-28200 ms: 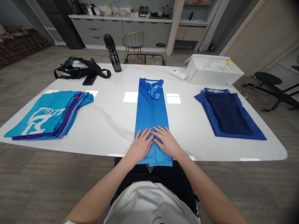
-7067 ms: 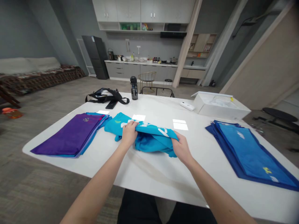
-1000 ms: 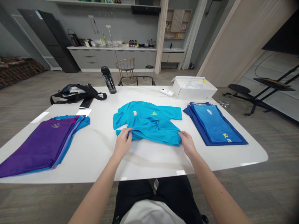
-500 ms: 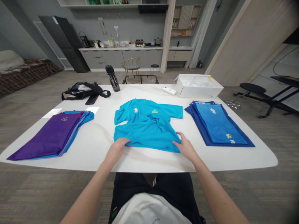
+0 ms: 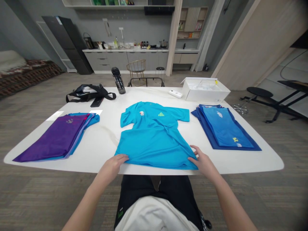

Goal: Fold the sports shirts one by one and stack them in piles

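Note:
A bright blue T-shirt lies spread on the white table, its collar end away from me and its hem towards me. Small prints show on its chest, and creases run across its right side. My left hand grips the hem's left corner, fingers closed over the cloth. At the right corner, my right hand pinches the hem between thumb and fingers. The far sleeves rest flat on the tabletop.
Folded purple and blue clothes lie left, folded blue garments right. Towards the back are a black bag, a phone, a water bottle, a small white device and a white box.
Both hands have drawn the T-shirt's hem towards me and slightly apart. The lower part of the shirt is now longer and flatter, nearer the table's front edge.

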`<action>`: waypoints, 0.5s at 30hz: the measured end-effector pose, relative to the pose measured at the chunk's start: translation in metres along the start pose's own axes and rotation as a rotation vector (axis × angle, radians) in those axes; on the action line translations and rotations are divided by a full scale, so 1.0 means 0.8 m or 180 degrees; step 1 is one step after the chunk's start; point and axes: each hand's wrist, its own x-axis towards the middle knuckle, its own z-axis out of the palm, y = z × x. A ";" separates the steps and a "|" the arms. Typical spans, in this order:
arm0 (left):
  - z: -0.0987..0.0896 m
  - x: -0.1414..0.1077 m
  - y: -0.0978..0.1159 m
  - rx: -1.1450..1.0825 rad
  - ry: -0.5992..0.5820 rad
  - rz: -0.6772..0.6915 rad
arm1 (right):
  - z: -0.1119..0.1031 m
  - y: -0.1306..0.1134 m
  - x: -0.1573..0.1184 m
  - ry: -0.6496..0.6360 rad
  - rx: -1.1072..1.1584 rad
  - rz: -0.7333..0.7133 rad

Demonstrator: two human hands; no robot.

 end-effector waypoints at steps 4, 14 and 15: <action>0.000 -0.017 0.007 -0.0170 -0.0024 -0.0046 | 0.001 0.014 -0.007 0.0298 -0.0253 -0.0156; -0.012 0.036 0.030 -0.0914 0.0295 -0.0257 | -0.014 -0.030 0.008 0.1049 -0.0713 -0.0513; -0.011 0.058 0.027 -0.0910 0.0422 -0.0264 | -0.011 -0.049 0.023 0.0999 -0.0598 -0.0651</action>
